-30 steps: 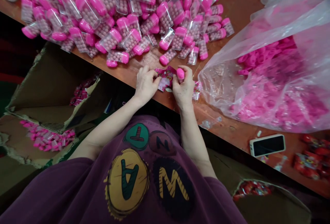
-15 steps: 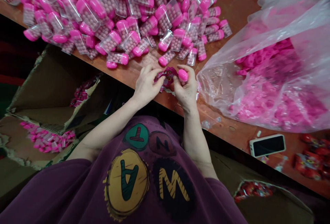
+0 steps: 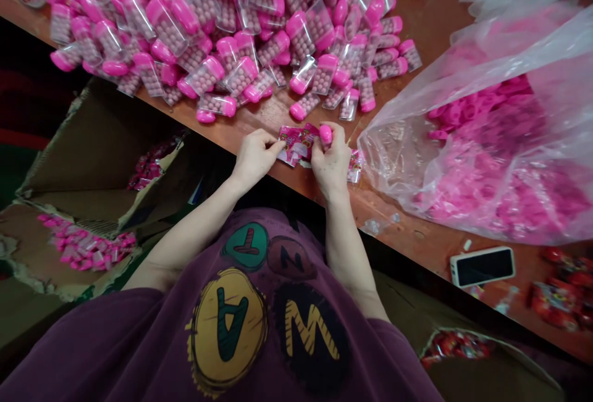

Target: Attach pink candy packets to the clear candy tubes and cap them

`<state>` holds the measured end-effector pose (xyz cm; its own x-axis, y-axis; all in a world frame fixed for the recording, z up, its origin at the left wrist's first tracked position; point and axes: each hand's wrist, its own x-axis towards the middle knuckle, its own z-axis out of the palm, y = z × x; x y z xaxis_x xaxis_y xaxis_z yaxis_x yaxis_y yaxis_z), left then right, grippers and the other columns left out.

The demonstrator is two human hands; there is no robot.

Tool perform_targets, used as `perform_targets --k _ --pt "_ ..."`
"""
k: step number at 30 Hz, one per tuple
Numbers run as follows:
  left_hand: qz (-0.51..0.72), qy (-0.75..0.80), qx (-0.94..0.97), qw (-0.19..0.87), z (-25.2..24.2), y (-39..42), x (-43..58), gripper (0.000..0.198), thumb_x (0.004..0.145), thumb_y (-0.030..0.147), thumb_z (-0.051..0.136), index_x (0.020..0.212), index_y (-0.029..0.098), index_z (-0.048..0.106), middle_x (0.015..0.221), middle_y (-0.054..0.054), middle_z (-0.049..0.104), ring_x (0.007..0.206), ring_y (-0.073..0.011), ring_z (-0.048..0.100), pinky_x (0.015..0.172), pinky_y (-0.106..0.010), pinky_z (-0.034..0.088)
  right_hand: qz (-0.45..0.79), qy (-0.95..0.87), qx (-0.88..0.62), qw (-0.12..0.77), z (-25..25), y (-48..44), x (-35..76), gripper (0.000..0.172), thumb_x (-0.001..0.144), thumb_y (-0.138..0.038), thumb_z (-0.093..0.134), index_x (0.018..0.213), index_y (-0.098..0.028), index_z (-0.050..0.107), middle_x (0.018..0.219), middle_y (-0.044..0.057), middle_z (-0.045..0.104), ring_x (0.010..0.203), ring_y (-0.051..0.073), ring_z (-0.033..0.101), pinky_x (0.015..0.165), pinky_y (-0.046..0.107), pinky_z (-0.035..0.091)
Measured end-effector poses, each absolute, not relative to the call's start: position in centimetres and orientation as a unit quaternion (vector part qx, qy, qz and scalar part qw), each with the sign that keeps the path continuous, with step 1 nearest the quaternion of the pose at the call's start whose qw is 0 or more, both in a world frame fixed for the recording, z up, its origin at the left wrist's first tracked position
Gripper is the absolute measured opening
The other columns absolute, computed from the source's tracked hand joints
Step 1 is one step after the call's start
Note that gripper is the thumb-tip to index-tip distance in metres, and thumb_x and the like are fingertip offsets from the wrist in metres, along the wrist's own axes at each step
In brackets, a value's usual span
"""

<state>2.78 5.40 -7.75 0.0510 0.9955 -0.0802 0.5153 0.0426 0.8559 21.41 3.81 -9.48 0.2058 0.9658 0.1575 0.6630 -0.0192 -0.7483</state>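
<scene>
Printed wrapper (image 3: 296, 144) pinched between left hand (image 3: 256, 158) and right hand (image 3: 331, 164), print unreadable, the right also gripping a pink cap (image 3: 325, 134).

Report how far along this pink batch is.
Done-looking: a heap of clear-bagged pink-capped bead tubes. In hand: the left hand and right hand hold a printed pink wrapper, the right also a pink cap. Remaining: a plastic bag of loose pink pieces.
</scene>
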Motion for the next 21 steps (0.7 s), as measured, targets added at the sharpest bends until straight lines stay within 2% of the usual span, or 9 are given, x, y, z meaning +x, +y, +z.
perform_targets --k 2,4,5,7,9,11,14,17,21 --pt "0.287 0.621 0.644 0.343 -7.9 5.3 2.7 0.018 0.092 0.022 0.074 0.075 0.015 0.075 0.081 -0.005 0.068 0.078 -0.0194 0.063 0.080 -0.035 0.050 0.202 -0.591 -0.681 0.383 -9.5 3.8 21.9 0.031 0.094 -0.023 0.054 0.124 -0.022 0.059 0.109 0.005 0.073 0.086 0.020 0.069 0.086 0.038 0.056" --pt "0.280 0.618 0.666 0.310 -8.0 5.0 2.7 0.009 0.092 0.024 0.076 0.089 0.015 0.077 0.091 -0.007 0.070 0.085 -0.0220 0.064 0.086 -0.037 0.051 0.204 -0.589 -0.667 0.408 -9.3 3.7 22.2 0.030 0.094 -0.024 0.054 0.124 -0.022 0.060 0.112 0.005 0.073 0.089 0.019 0.069 0.089 0.038 0.057" --pt "0.287 0.611 0.675 0.298 -7.9 4.8 2.8 0.012 0.091 0.024 0.077 0.099 0.015 0.077 0.097 -0.008 0.071 0.091 -0.0232 0.065 0.089 -0.038 0.052 0.207 -0.589 -0.658 0.421 -9.1 3.6 22.4 0.030 0.095 -0.024 0.055 0.124 -0.022 0.060 0.114 0.005 0.072 0.093 0.019 0.069 0.091 0.038 0.057" --pt "0.320 0.595 0.681 0.282 -7.7 4.5 2.8 0.031 0.089 0.025 0.080 0.119 0.016 0.073 0.110 -0.010 0.071 0.100 -0.0246 0.066 0.094 -0.038 0.052 0.218 -0.591 -0.640 0.441 -8.7 3.3 22.5 0.029 0.095 -0.024 0.056 0.123 -0.022 0.061 0.117 0.006 0.071 0.100 0.019 0.070 0.095 0.040 0.057" --pt "0.371 0.581 0.671 0.274 -7.3 4.2 2.8 0.039 0.091 0.029 0.079 0.127 0.017 0.070 0.117 -0.011 0.070 0.101 -0.0233 0.066 0.093 -0.036 0.053 0.232 -0.596 -0.625 0.449 -8.1 3.0 22.4 0.029 0.095 -0.024 0.058 0.123 -0.022 0.062 0.119 0.006 0.071 0.106 0.020 0.070 0.099 0.041 0.057" --pt "0.409 0.565 0.655 0.291 -6.8 3.9 2.9 0.031 0.095 0.033 0.075 0.121 0.017 0.073 0.114 -0.010 0.070 0.093 -0.0196 0.065 0.086 -0.032 0.053 0.247 -0.604 -0.610 0.450 -7.6 2.7 22.1 0.029 0.094 -0.024 0.060 0.123 -0.021 0.063 0.119 0.006 0.071 0.107 0.020 0.070 0.100 0.042 0.058" --pt "0.405 0.517 0.643 0.394 -6.0 3.6 3.3 0.010 0.093 0.026 0.074 0.094 0.017 0.076 0.093 -0.004 0.068 0.078 -0.0143 0.060 0.073 -0.027 0.048 0.287 -0.604 -0.587 0.457 -6.8 2.2 21.4 0.027 0.094 -0.026 0.063 0.121 -0.022 0.066 0.117 0.005 0.071 0.102 0.019 0.069 0.096 0.040 0.059" --pt "0.394 0.496 0.592 0.498 -5.5 3.3 3.7 0.023 0.087 0.017 0.074 0.065 0.016 0.066 0.070 0.000 0.059 0.067 -0.0112 0.053 0.065 -0.025 0.040 0.365 -0.557 -0.568 0.484 -6.3 1.6 20.6 0.027 0.093 -0.031 0.070 0.118 -0.023 0.066 0.112 0.004 0.072 0.095 0.017 0.068 0.091 0.036 0.060" --pt "0.423 0.498 0.432 0.622 -5.0 2.7 4.0 0.037 0.085 0.025 0.078 0.056 0.016 0.057 0.053 0.005 0.045 0.052 -0.0068 0.038 0.054 -0.023 0.030 0.513 -0.431 -0.527 0.523 -6.3 0.6 19.7 0.046 0.080 -0.037 0.088 0.117 -0.027 0.063 0.098 -0.002 0.070 0.083 0.013 0.066 0.079 0.029 0.060"
